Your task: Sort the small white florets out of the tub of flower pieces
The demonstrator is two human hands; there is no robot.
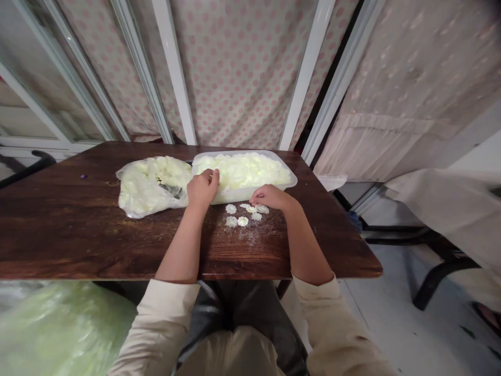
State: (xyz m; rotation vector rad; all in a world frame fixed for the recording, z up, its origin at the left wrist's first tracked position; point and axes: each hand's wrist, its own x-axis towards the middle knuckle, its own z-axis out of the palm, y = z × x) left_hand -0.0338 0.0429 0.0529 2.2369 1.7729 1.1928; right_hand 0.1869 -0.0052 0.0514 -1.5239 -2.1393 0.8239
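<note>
My left hand point(202, 189) is at the left front corner of a clear plastic tub point(238, 196), its fingers curled in and their tips partly hidden. The tub is heaped with pale yellow-green flower-like pieces point(250, 169). In front of it, my right hand point(271, 197) is closed in a pinch, fingertips down at a small group of flat, white, scalloped flower-shaped pieces point(243, 221) on the table. Whatever lies between the fingertips of either hand is too small or hidden to make out. Left of my left hand lies an open clear plastic bag point(146, 190) of similar pale pieces.
The dark wooden table point(97, 250) has fine pale crumbs around the loose pieces. A large bag of green-yellow material point(66, 329) stands below its left front edge. Behind are white frames and a dotted curtain point(242, 78). A black-legged chair point(442, 271) is at right.
</note>
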